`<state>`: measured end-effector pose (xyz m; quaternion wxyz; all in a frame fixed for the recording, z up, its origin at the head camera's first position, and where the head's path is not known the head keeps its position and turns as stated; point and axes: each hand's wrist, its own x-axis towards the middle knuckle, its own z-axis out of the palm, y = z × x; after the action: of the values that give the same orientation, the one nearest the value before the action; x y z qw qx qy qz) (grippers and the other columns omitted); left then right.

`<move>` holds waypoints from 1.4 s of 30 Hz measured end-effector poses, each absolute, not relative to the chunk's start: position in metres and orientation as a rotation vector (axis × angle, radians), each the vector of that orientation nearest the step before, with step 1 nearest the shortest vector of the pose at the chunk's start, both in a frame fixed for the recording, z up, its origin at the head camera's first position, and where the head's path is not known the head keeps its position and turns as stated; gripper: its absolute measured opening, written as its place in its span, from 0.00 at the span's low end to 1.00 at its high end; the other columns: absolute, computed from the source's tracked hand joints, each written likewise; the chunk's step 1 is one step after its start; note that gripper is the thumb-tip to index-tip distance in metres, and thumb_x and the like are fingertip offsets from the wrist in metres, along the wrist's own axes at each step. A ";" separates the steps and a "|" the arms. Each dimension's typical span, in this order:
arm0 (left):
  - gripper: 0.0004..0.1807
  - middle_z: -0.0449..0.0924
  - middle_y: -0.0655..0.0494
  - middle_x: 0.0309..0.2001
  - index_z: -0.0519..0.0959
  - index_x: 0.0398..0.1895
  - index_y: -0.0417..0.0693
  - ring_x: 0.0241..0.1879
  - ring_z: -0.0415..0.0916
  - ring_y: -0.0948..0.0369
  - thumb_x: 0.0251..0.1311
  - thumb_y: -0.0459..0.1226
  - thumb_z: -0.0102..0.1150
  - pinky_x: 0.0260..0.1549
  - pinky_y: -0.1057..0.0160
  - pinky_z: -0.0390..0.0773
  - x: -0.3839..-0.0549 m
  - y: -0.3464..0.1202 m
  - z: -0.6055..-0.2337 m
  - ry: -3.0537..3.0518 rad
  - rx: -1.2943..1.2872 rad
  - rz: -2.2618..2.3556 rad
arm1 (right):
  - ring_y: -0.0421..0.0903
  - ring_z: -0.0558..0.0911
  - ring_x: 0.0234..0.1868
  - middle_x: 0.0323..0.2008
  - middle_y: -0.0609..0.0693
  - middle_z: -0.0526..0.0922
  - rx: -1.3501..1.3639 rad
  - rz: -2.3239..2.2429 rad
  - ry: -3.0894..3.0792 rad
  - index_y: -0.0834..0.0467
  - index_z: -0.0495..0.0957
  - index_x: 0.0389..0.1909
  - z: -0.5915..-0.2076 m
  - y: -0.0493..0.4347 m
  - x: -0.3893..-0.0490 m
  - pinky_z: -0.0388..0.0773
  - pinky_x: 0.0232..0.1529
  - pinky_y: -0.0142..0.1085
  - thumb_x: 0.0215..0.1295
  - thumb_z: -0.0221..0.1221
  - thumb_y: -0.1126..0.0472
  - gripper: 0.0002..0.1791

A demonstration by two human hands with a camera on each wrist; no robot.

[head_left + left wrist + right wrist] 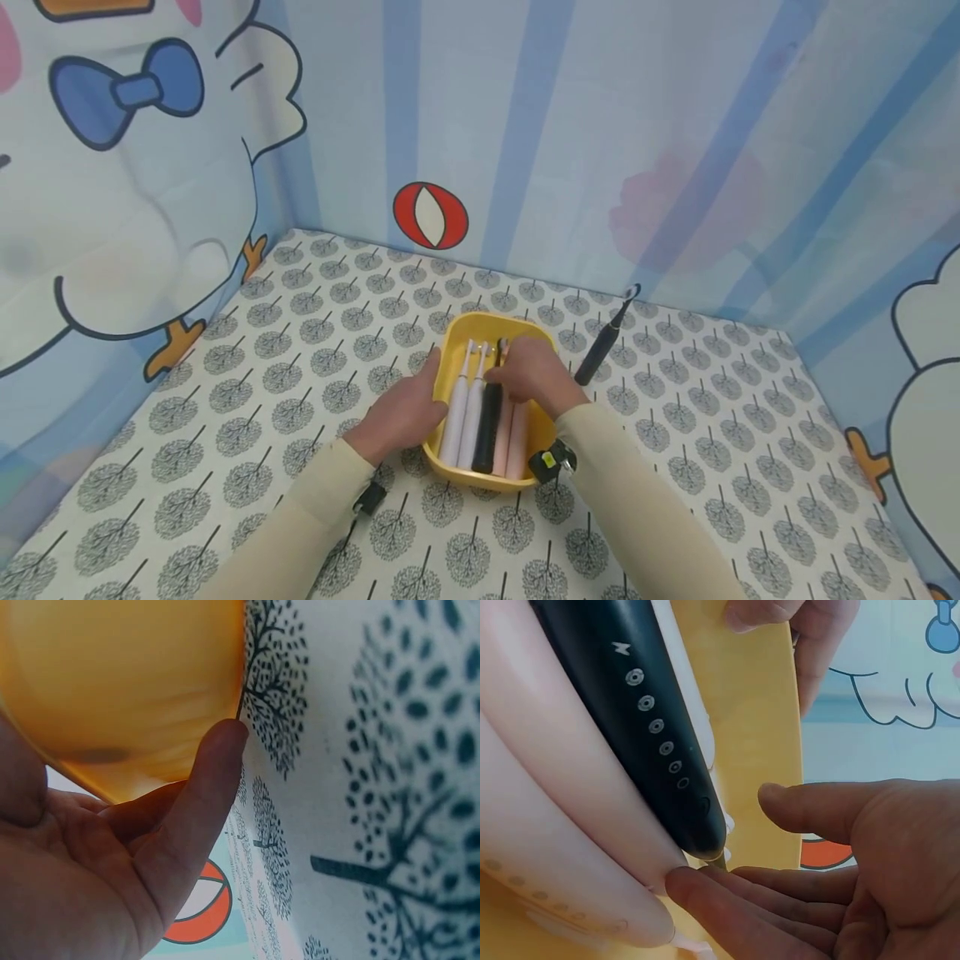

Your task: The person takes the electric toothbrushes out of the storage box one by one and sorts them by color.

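Observation:
A yellow plastic basket (540, 421) holds several electric toothbrushes side by side: two white toothbrushes (461, 408), a black toothbrush (489, 429) and pink toothbrushes (517, 442). My left hand (405, 412) holds the basket's left wall, thumb over the rim; in the left wrist view its fingers (202, 802) lie along the outside. Reaching in from the right, my right hand (528, 375) is over the brush ends. In the right wrist view a fingertip (682, 881) touches a pink handle's top beside the black one, thumb apart from the fingers. Fingers partly hide the black brush's neck.
Another black toothbrush (600, 350) lies on the tree-patterned cloth (285, 417) to the right of the basket, its head toward the back. Behind the table hangs a blue striped backdrop (480, 125) with cartoon figures.

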<state>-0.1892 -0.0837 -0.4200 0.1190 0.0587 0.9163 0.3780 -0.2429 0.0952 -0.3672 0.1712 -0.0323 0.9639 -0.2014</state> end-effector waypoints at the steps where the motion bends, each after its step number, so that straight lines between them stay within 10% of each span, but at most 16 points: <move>1: 0.46 0.74 0.49 0.27 0.33 0.78 0.50 0.20 0.74 0.57 0.64 0.36 0.49 0.20 0.59 0.75 -0.189 -0.084 -0.420 2.680 0.174 1.103 | 0.40 0.70 0.13 0.14 0.49 0.77 -0.104 -0.558 2.741 0.62 0.81 0.25 -0.368 0.095 -0.243 0.71 0.17 0.32 0.60 0.65 0.51 0.17; 42: 0.46 0.74 0.50 0.25 0.34 0.78 0.49 0.19 0.73 0.57 0.64 0.36 0.48 0.21 0.59 0.74 -0.189 -0.085 -0.423 2.692 0.225 1.117 | 0.42 0.76 0.18 0.19 0.49 0.79 -0.254 -0.372 2.830 0.57 0.77 0.24 -0.377 0.083 -0.242 0.74 0.21 0.33 0.53 0.69 0.56 0.12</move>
<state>-0.1890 -0.0849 -0.4232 0.1089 0.0764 0.9155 0.3797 -0.2423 0.0830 -0.3769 0.1376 -0.0879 0.9781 -0.1287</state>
